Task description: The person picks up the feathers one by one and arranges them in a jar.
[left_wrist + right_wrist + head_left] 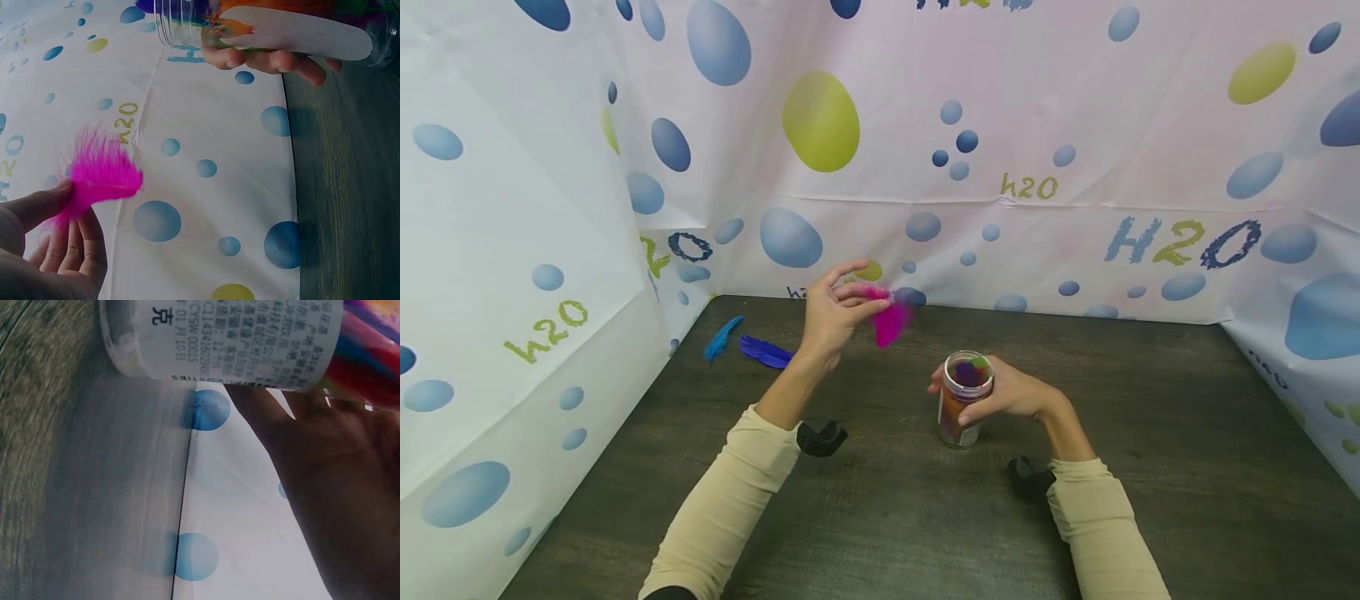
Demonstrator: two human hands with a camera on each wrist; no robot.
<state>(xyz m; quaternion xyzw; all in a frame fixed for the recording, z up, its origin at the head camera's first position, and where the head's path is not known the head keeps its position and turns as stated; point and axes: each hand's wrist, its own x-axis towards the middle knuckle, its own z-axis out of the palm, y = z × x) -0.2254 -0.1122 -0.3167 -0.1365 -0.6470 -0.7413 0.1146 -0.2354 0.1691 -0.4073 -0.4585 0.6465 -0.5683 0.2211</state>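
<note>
My left hand [838,312] pinches a bright pink feather [892,323] between thumb and fingers, above the table and left of the jar. In the left wrist view the feather [103,175] fans out past the fingertips. My right hand [1011,390] grips a clear, lidless jar [951,417] from its right side, thumb in front and fingers behind. The jar stands upright and has colourful feathers inside, with purple and green showing at its mouth. A white printed label [237,340] covers part of its side in the right wrist view.
A light blue feather [722,337] and a dark blue feather [765,352] lie on the dark wooden table [887,517] at the far left. White sheeting [1060,100] with blue and green dots rises behind the table and along its sides.
</note>
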